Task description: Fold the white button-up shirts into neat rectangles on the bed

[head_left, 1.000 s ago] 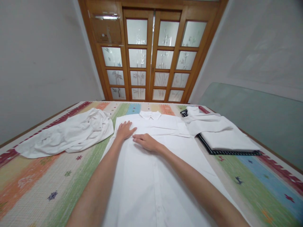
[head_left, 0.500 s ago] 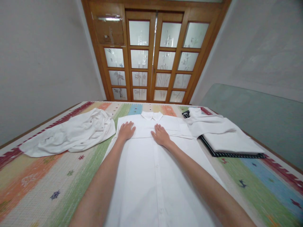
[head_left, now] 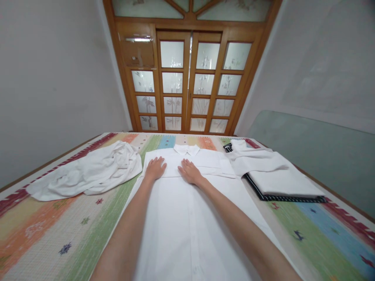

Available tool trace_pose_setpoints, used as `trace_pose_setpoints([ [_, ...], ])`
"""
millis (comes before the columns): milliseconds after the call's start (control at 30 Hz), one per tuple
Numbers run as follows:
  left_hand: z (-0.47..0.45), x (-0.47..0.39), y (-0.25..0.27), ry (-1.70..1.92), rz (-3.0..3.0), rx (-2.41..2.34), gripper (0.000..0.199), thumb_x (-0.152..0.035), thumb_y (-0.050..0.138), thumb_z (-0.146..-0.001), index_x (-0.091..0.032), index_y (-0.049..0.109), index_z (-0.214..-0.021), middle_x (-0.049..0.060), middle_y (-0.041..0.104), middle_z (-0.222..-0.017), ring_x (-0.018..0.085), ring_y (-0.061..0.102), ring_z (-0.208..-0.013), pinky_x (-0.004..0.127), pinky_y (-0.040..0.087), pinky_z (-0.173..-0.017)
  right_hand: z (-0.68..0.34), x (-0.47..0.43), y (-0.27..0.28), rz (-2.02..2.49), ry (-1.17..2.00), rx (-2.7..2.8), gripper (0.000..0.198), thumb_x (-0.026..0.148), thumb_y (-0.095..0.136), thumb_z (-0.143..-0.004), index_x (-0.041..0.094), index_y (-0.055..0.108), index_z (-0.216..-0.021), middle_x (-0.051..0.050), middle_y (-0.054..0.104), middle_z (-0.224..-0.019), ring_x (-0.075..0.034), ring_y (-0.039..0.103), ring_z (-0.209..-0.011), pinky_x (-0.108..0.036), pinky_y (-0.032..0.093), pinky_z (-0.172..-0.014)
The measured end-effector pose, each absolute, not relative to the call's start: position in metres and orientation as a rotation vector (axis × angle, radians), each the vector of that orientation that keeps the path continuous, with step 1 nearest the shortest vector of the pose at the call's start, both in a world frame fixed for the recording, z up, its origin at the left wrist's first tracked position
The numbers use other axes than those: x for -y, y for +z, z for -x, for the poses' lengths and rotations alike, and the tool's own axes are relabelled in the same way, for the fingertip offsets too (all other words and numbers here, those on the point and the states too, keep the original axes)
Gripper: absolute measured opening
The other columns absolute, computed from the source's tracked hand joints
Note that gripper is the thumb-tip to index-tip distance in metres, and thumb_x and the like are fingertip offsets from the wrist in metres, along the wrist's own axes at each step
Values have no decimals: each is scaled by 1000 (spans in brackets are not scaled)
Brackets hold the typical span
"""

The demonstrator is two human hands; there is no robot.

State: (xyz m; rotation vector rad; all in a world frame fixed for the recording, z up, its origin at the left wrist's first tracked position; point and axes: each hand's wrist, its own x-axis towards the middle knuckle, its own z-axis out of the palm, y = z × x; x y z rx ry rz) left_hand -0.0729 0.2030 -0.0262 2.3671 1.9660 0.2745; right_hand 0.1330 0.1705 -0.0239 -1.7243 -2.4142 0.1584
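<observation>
A white button-up shirt (head_left: 175, 218) lies spread with its front facing up, collar at the far end and the button strip running toward me. Folded sleeve cloth crosses its upper chest. My left hand (head_left: 155, 168) rests flat on the upper left of the shirt, fingers extended. Near the middle of the chest, below the collar, my right hand (head_left: 189, 171) also lies flat on the cloth with its fingers stretched out. Neither hand grips anything.
A crumpled white garment (head_left: 90, 169) lies to the left. On the right sits a stack of folded clothes (head_left: 287, 179), white over black-and-white. A striped, patterned cloth (head_left: 84, 218) covers the table. Beyond are wooden glass-paned doors (head_left: 187, 82).
My right hand has slid left across the shirt, closer to my left hand. The left hand stays in nearly the same place. The camera has tilted up slightly.
</observation>
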Motion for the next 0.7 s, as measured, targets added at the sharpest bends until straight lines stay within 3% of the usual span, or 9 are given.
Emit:
trace_pose_setpoints([
  [333, 75, -201, -25, 290, -2365, -1954, 50, -39, 29, -99, -19, 44, -142, 8, 36, -155, 23, 28, -145, 43, 20, -118, -154, -194, -19, 1943, 243, 2295, 56, 38, 12, -102, 19, 30, -152, -8, 20, -161, -22, 18, -147, -46, 16, -117],
  [533, 74, -201, -24, 267, -2372, -1962, 50, -38, 29, -99, -18, 44, -142, 9, 36, -155, 23, 27, -145, 42, 21, -117, -194, -196, -25, 2129, 184, 2205, 61, 37, 17, -100, 9, 23, -153, -13, 16, -161, -25, 15, -148, -46, 13, -117],
  [700, 74, -202, -24, 265, -2382, -1959, 51, -38, 28, -99, -17, 44, -142, 9, 36, -154, 23, 27, -145, 42, 20, -117, -225, -185, -24, 2227, 189, 2131, 72, 50, 19, -98, 4, 19, -154, -14, 12, -161, -26, 11, -148, -43, 11, -118],
])
